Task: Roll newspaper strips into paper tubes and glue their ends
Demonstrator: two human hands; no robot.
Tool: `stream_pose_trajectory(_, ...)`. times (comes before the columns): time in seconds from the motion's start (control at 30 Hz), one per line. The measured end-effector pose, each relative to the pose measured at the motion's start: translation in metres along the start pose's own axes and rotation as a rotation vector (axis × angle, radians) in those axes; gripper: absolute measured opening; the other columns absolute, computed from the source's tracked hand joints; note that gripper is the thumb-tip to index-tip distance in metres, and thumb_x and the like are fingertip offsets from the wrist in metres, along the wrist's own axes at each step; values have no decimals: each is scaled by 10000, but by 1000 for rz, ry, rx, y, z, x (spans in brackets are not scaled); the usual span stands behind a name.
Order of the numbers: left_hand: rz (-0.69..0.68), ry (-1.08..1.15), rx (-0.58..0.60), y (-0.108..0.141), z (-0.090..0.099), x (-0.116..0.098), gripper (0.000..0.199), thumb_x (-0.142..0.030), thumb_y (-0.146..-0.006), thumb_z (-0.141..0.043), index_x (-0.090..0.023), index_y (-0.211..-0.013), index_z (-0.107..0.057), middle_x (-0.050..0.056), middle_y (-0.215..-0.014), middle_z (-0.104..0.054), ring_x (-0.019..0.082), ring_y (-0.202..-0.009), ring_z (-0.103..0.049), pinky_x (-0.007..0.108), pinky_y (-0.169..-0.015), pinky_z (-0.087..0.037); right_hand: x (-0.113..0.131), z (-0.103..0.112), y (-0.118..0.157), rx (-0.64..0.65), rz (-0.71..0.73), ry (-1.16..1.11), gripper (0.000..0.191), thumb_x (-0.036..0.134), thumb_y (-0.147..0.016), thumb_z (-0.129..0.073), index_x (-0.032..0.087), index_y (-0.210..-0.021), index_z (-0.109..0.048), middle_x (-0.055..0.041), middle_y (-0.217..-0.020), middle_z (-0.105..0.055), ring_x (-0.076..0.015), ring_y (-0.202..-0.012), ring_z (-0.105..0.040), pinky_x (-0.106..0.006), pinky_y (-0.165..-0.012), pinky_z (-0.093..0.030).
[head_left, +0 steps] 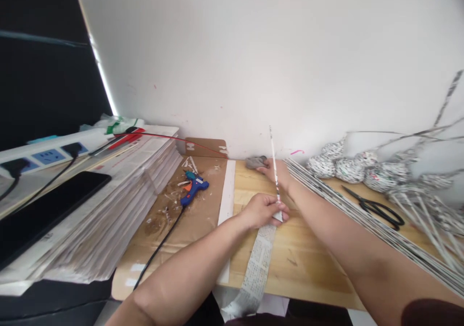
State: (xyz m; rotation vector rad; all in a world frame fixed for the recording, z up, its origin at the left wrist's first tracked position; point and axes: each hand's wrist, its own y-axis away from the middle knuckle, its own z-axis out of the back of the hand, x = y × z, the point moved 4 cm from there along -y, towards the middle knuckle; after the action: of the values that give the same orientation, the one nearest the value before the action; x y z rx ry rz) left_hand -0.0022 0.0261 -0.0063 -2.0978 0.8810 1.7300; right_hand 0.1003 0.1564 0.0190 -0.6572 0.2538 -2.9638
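My left hand [266, 211] pinches a thin stick of rolled newspaper [274, 164] near its lower end, and the stick points up toward the wall. From under that hand a loose strip of newspaper [258, 263] runs down across the wooden board and over its front edge. Farther back, my right hand [278, 172] reaches behind the stick to a small grey, crumpled, cloth-like object [255, 162]. Its fingers close on the right end of that object; their tips are partly hidden.
Left of the board, a blue glue gun [194, 189] lies on brown cardboard [203, 219]. A tall newspaper stack [108, 234] carries a phone [54, 215] and a power strip [47, 157]. On the right are paper sticks [348, 210], black scissors [377, 209] and woven paper shapes [351, 169].
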Motion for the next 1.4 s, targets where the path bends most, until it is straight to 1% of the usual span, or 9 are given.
stream_pose_trajectory(0.17, 10, 13, 7, 0, 2, 1, 402, -481, -677, -672, -117, -847, -656, 70, -765, -672, 155, -695, -619, 295, -645, -495, -20, 11, 45, 108, -123, -358, 450, 381, -947, -290, 92, -1047, -621, -117, -797, -690, -168, -651, -635, -251, -568, -457)
stream_pose_trajectory(0.27, 23, -18, 18, 2, 0, 2, 403, -484, -699, -658, -123, -877, -658, 79, -791, -680, 162, -707, -629, 287, -631, -496, -24, 18, 82, 336, -185, -854, 401, 380, -900, -437, 144, -1199, -563, -98, -839, -681, -156, -665, -621, -225, -509, -422)
stream_pose_trajectory(0.37, 34, -45, 36, 5, -3, 2, 393, -475, -727, -641, -117, -887, -660, 86, -801, -677, 161, -715, -627, 283, -634, -499, -18, 30, 107, 501, -128, -1109, 410, 445, -848, -543, 155, -1125, -633, -74, -852, -639, -140, -739, -582, -201, -527, -396)
stream_pose_trajectory(0.47, 35, -57, 43, 8, -6, 2, 383, -471, -735, -639, -117, -880, -664, 89, -808, -673, 164, -742, -625, 288, -659, -503, -12, 33, 115, 555, -35, -1104, 431, 476, -814, -588, 137, -1063, -680, -34, -729, -590, -103, -636, -515, -196, -507, -344)
stream_pose_trajectory(0.57, 45, -57, 42, 9, -8, 2, 382, -470, -720, -658, -118, -869, -672, 96, -821, -673, 168, -756, -622, 295, -676, -507, -13, 28, 113, 492, -12, -1084, 416, 464, -784, -628, 115, -998, -703, 9, -593, -541, -69, -520, -416, -200, -485, -295)
stream_pose_trajectory(0.93, 148, -72, 51, 9, -14, 12, 368, -414, -740, -668, -105, -941, -672, 108, -867, -692, 181, -822, -627, 310, -743, -512, -21, 24, 110, 307, -140, -1186, 341, 436, -606, -779, 126, -668, -651, 57, -505, -470, -37, -425, -288, -202, -396, -178)
stream_pose_trajectory(1.17, 158, -57, 30, 10, -12, 10, 366, -423, -723, -683, -109, -911, -677, 102, -835, -696, 189, -806, -640, 308, -734, -514, -12, 31, 117, 473, -10, -1104, 392, 480, -703, -688, 122, -863, -710, -2, -648, -595, -52, -502, -405, -188, -426, -252)
stream_pose_trajectory(1.33, 141, -66, 30, 11, -14, 11, 354, -414, -725, -682, -111, -908, -680, 100, -843, -694, 191, -807, -638, 322, -733, -522, -17, 32, 114, 296, -81, -1139, 317, 403, -584, -786, 128, -640, -638, 45, -548, -523, -45, -483, -370, -189, -438, -250)
stream_pose_trajectory(1.4, 138, -77, 25, 11, -14, 11, 351, -412, -729, -678, -109, -907, -681, 103, -843, -692, 194, -812, -635, 327, -735, -524, -17, 32, 113, 302, -81, -1141, 314, 412, -602, -774, 129, -658, -650, 37, -570, -538, -46, -491, -382, -186, -432, -247)
